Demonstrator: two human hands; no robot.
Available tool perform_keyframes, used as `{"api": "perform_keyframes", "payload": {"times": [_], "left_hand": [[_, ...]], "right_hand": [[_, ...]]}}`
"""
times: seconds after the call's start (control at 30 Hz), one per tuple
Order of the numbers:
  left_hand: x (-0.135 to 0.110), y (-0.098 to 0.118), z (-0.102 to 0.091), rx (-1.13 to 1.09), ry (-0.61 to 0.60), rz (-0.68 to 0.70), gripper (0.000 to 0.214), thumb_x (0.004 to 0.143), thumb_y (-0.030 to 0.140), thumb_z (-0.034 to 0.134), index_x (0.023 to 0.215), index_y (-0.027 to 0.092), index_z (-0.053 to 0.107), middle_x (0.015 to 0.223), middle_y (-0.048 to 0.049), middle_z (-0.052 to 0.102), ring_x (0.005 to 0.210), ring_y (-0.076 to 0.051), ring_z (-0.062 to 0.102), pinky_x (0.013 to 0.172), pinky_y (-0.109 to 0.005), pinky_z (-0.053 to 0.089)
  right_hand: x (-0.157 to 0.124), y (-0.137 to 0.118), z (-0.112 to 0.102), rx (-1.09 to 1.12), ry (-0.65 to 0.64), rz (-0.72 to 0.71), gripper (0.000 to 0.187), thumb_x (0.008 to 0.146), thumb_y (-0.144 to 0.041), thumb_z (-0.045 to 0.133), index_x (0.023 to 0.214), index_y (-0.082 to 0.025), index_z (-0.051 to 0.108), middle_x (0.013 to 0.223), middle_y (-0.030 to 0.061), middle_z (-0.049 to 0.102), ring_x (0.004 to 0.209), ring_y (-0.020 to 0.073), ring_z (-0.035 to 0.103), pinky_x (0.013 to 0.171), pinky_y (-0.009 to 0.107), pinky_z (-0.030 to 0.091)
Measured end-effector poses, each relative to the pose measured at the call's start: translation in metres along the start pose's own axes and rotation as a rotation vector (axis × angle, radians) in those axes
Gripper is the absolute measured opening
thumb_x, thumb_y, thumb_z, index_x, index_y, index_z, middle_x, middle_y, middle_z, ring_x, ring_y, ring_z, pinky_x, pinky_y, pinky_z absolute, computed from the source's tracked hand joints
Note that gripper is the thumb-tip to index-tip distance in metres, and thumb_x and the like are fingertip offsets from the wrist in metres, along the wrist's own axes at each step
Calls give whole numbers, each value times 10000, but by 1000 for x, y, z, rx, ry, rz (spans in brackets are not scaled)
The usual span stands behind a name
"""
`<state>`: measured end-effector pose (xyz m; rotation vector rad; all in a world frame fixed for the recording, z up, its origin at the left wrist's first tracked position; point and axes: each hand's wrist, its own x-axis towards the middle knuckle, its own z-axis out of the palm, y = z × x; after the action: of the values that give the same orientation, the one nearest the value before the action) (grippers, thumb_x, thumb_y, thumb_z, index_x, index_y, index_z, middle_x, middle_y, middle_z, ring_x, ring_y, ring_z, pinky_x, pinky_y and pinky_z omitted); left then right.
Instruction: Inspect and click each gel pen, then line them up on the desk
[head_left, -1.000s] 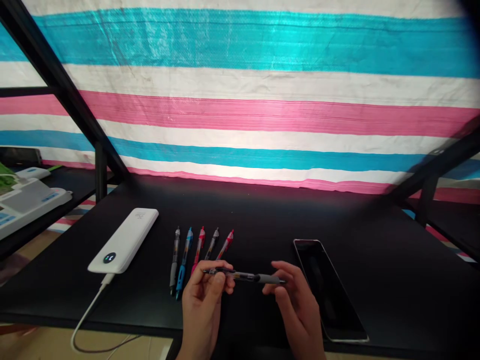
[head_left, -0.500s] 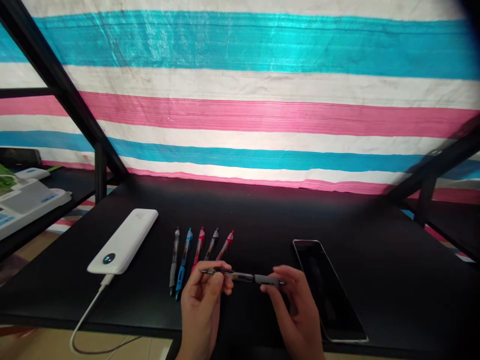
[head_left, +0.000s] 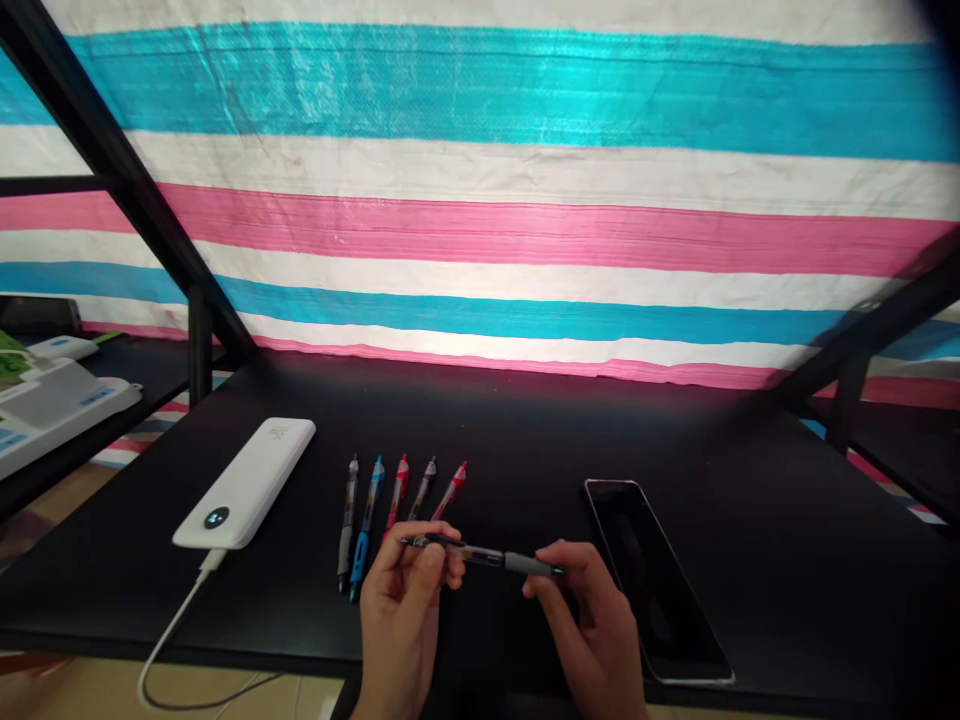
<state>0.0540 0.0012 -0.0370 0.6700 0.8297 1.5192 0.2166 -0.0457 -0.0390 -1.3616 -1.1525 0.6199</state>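
Note:
A black ballpoint pen (head_left: 484,556) with a grey grip is held almost level above the front of the table. My left hand (head_left: 412,600) pinches its clicker end between thumb and fingers. My right hand (head_left: 589,620) has thumb and forefinger closed at the tip end, by the grey grip. Behind my left hand lie several pens in a fanned row: a black pen with a grey grip (head_left: 349,520), a blue pen (head_left: 367,525), a red pen (head_left: 397,495), another black pen (head_left: 424,488) and another red pen (head_left: 451,488). My left hand hides the lower parts of some.
On the left a white power bank (head_left: 251,480) lies with a white cable (head_left: 169,630) plugged in, running over the front edge. A dark smartphone (head_left: 660,580) lies right of my right hand. Black frame bars (head_left: 127,190) and a striped sheet (head_left: 525,230) stand behind the black table (head_left: 525,420).
My right thumb and forefinger have closed in on the pen's tip end. That end has dipped slightly and moved a little left. My left hand is nearly still.

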Motion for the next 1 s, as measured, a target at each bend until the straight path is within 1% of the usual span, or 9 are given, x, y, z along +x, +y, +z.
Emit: {"api": "perform_keyframes", "payload": {"times": [0.1,0.2,0.3,0.37,0.47,0.53,0.67,0.83,1.0], "left_hand": [[-1,0,1,-3,1,4,178,815,316,890,894,184,801,882,-67,743,633,-123,652,605,-228,556],[-1,1,1,4,7,-2,200,805,325,897,902,180,802,894,-75,744,637,-128,649,608,-238,557],[-1,0,0,5,15,-10,218,795,337,903,892,174,797,888,-75,740,634,-131,648,603,-244,556],[-1,0,0,-1,12,-8,211,803,340,896,892,178,795,880,-70,738,633,-129,647,604,-241,555],[-1,-1,-1,-6,6,-4,197,811,331,891,906,186,797,888,-67,743,639,-125,647,614,-238,558],[-1,-1,-1,-3,4,-5,202,808,328,895,908,181,798,895,-70,743,644,-127,649,614,-238,559],[0,-2,-2,-7,1,-6,187,821,323,886,911,186,796,898,-68,749,652,-129,658,621,-236,562],[1,0,0,-15,-6,0,198,809,330,898,909,189,802,878,-67,761,635,-122,656,612,-219,562],[1,0,2,-2,33,17,228,782,358,918,888,194,801,862,-53,768,627,-110,649,625,-202,568]], "right_hand": [[0,0,-1,7,-37,26,219,993,-443,649,929,-248,724,724,-3,670,653,166,628,631,262,477],[0,1,0,14,69,38,228,942,-406,727,1115,-260,708,881,16,735,791,196,705,712,270,532],[0,2,-1,-33,72,-3,80,940,-334,718,948,-255,706,822,-4,695,698,166,653,662,252,506],[0,3,-3,-36,0,-28,176,962,-343,683,815,-245,684,718,-23,625,617,145,581,610,244,464],[1,3,-3,-5,10,-9,59,935,-319,708,942,-261,714,775,-20,677,690,158,636,654,238,491],[0,3,-2,-6,64,-9,147,905,-253,727,1047,-289,712,870,-22,723,769,161,678,716,229,517],[1,2,0,-32,24,-93,68,917,-214,690,908,-282,698,780,-39,663,694,144,622,674,225,491],[1,0,-1,-53,-46,-128,113,977,-268,634,869,-260,666,756,-23,609,653,151,586,624,249,460],[0,0,2,-128,-16,-171,117,998,-310,629,916,-276,706,802,0,667,748,184,638,694,268,478]]}}
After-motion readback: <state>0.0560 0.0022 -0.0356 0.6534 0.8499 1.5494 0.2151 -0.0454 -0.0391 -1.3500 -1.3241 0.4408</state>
